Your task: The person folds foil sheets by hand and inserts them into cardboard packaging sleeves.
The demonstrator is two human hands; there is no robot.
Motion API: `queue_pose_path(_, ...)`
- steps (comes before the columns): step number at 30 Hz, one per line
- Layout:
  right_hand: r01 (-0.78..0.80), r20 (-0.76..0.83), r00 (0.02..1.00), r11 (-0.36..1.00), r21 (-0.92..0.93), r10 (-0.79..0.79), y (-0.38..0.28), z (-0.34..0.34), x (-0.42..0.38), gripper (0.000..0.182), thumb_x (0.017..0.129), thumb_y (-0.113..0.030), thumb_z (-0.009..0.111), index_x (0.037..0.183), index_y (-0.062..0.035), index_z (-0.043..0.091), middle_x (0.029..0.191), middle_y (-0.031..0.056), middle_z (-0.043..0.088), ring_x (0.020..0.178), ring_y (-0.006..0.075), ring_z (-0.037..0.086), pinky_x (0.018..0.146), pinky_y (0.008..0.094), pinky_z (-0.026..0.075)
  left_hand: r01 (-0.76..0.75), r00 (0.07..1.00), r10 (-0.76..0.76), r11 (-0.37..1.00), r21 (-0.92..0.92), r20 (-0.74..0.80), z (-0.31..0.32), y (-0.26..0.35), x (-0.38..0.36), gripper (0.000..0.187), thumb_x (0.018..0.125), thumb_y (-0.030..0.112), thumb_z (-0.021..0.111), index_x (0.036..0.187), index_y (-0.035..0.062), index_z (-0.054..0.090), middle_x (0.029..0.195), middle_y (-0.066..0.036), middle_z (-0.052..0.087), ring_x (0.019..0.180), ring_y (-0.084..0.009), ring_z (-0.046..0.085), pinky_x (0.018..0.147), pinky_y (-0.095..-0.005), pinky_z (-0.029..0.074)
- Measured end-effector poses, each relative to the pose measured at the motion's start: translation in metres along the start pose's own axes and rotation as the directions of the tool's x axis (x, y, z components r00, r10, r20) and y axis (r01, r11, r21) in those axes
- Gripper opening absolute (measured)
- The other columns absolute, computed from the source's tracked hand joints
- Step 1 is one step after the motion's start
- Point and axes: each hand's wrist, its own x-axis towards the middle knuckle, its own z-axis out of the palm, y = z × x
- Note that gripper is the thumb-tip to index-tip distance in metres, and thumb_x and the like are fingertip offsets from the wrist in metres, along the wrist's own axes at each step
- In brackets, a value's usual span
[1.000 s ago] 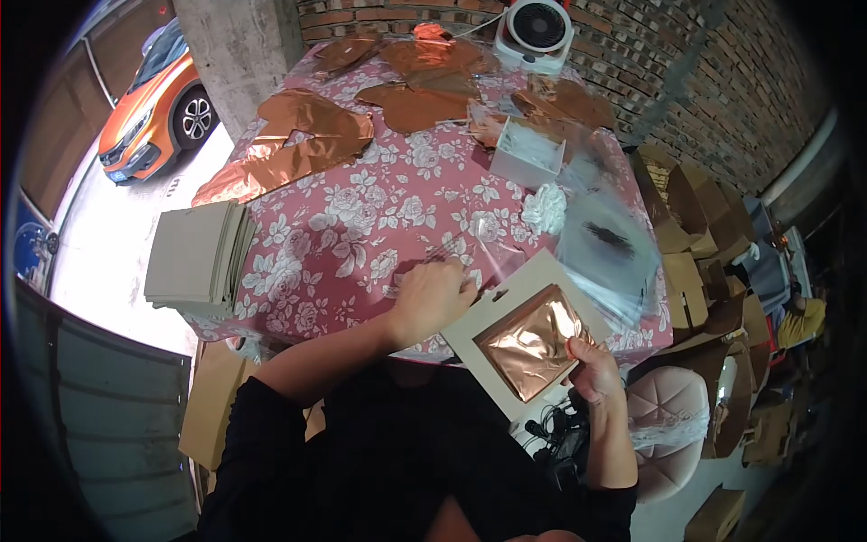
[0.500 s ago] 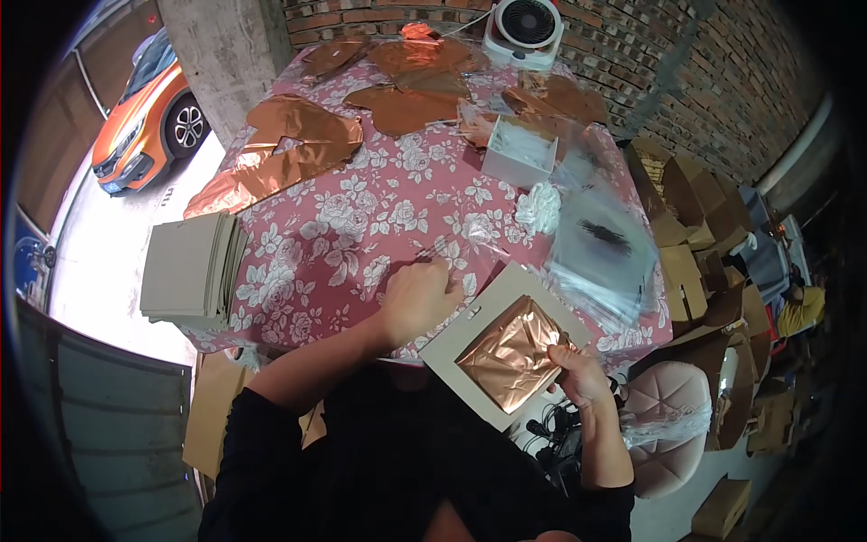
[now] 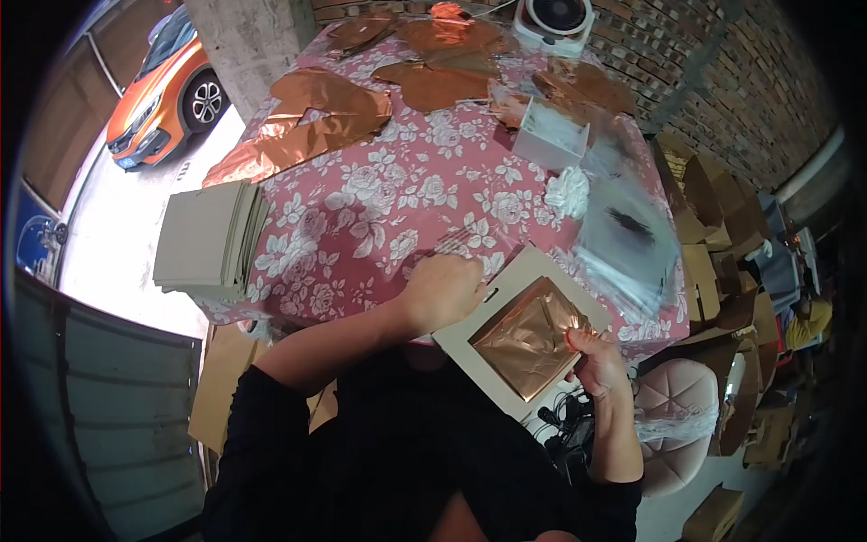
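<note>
A beige cardboard sheet (image 3: 465, 339) with a small slot near one edge is tilted over the table's front edge. On it lies a folded copper-coloured foil balloon (image 3: 524, 339), creased and shiny. My right hand (image 3: 596, 361) grips the sheet's right side, thumb on top of the foil. My left hand (image 3: 444, 291) is closed beside the sheet's upper left edge, near the slot; whatever its fingers hold, if anything, is hidden. Larger flat foil balloons (image 3: 339, 108) lie spread at the back left of the table.
A stack of beige cards (image 3: 203, 239) stands at the table's left corner. To the right are clear plastic bags (image 3: 628, 244), a white box (image 3: 551, 134) and a white bundle (image 3: 567, 192). A fan (image 3: 553, 25) stands at the back; a padded stool (image 3: 677, 406) is at lower right.
The view has shifted, so the table's contents sit further right and higher. My left hand is closer to the sheet's slotted edge. My right hand keeps its grip on the sheet and foil.
</note>
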Motion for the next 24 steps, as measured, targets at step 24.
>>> queue_pose_path(24,0.034,0.066,0.997,0.999,0.02,-0.036,0.03,0.03,0.004,0.031,0.089,-0.024,0.068,0.111,-0.005,0.06,0.087,0.0062,0.067,0.062,0.0176,0.065,0.039,0.0289,0.048,-0.098,0.994,0.092,0.987,0.125,0.059,-0.014,0.001,-0.015,0.024,0.087,0.023,0.056,0.087,-0.0001,0.063,0.077,-0.02,0.067,0.07,-0.0393,0.065,0.064,-0.0497,0.052)
